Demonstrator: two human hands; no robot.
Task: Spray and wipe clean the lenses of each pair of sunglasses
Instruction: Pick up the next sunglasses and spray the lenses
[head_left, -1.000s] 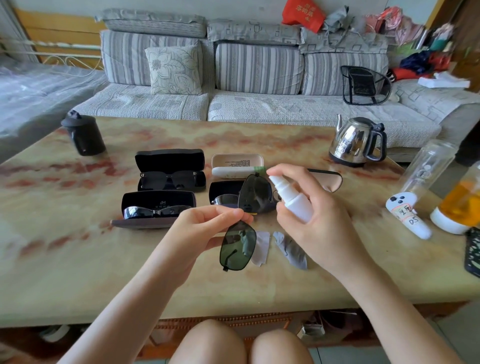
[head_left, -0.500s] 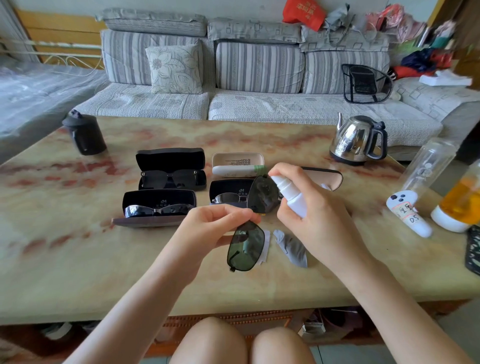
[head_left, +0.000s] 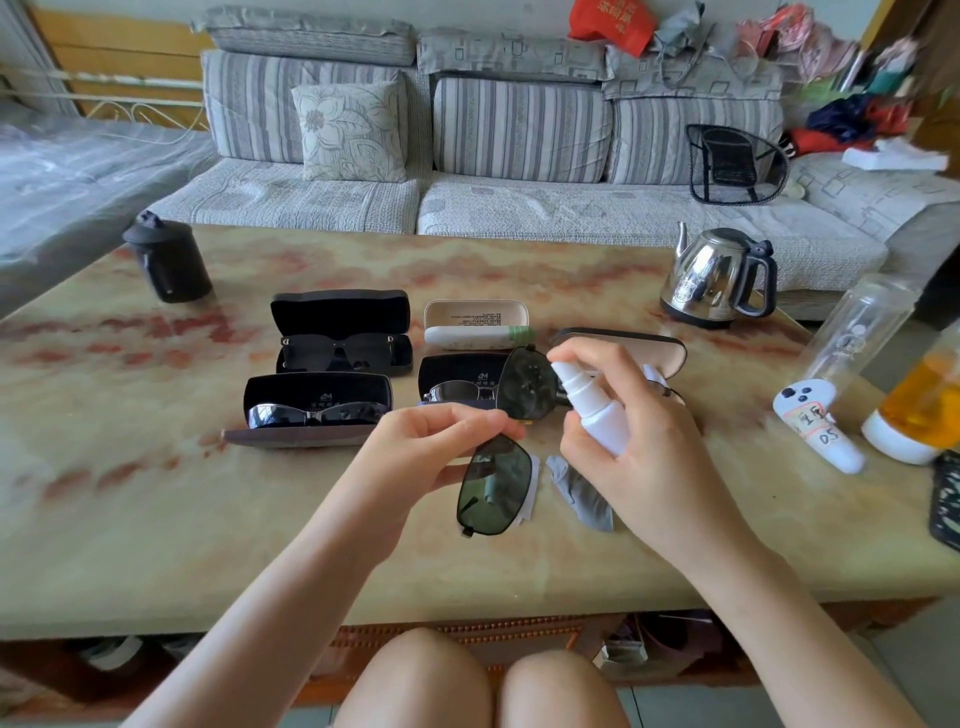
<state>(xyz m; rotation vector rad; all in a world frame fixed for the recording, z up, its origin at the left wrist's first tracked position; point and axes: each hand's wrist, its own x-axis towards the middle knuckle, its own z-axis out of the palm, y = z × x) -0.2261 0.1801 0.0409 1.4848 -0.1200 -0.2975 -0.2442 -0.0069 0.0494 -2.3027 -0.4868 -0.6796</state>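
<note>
A marbled bench (head_left: 156, 519) stands before a striped sofa (head_left: 519, 130). Above it the left hand (head_left: 431, 452) pinches green-lensed sunglasses (head_left: 496, 486) at the bridge, while the right hand (head_left: 639, 441) grips a white spray bottle (head_left: 589, 402), nozzle just beside the upper lens

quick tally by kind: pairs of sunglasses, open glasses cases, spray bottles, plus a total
dark-lensed sunglasses, pairs: 4
open hard glasses cases: 5
white plastic spray bottle: 1
total: 10
</note>
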